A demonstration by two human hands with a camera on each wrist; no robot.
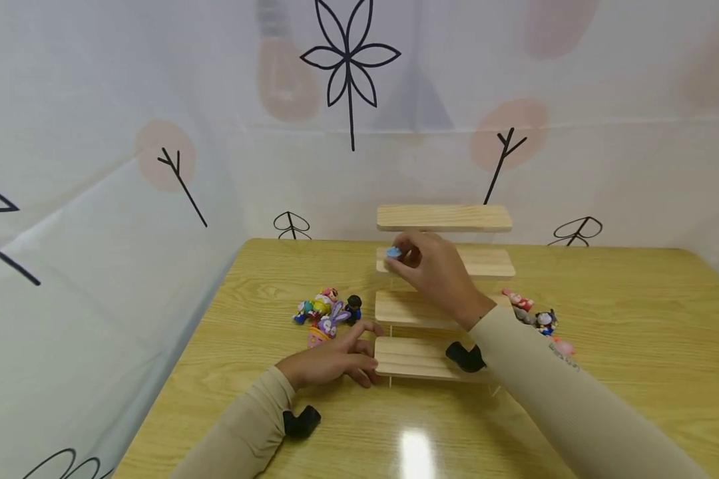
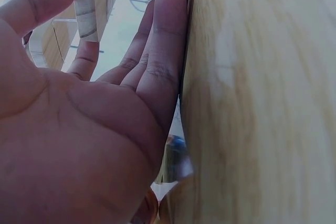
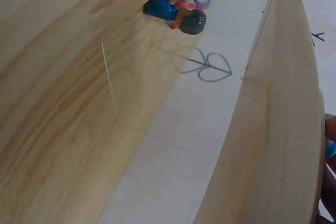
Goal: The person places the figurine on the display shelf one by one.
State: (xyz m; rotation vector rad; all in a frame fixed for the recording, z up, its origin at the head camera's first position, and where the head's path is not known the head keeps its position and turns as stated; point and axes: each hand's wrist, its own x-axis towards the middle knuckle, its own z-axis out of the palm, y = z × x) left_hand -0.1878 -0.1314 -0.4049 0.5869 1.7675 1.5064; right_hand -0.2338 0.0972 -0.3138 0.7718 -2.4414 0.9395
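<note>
A tiered wooden display stand point(image 1: 443, 219) with several pale steps stands on the table. My left hand point(image 1: 338, 359) is at the left end of its lowest step point(image 1: 419, 356), thumb and a finger on either side of the board end point(image 2: 86, 9); the other fingers extend along the tabletop point(image 2: 252, 98). My right hand point(image 1: 434, 266) pinches a small light-blue object point(image 1: 393, 252) between thumb and fingertips, over the left end of the second step from the top. Its kind is hidden by the fingers. In the right wrist view, only an edge of the blue object point(image 3: 330, 148) shows behind a step.
Left of the stand lies a cluster of small toy figures, including a purple-eared rabbit point(image 1: 331, 320) and a dark-haired figure point(image 1: 353, 308). More figures point(image 1: 545, 321) lie to its right. A patterned white cloth point(image 1: 216, 133) hangs behind and left of the table.
</note>
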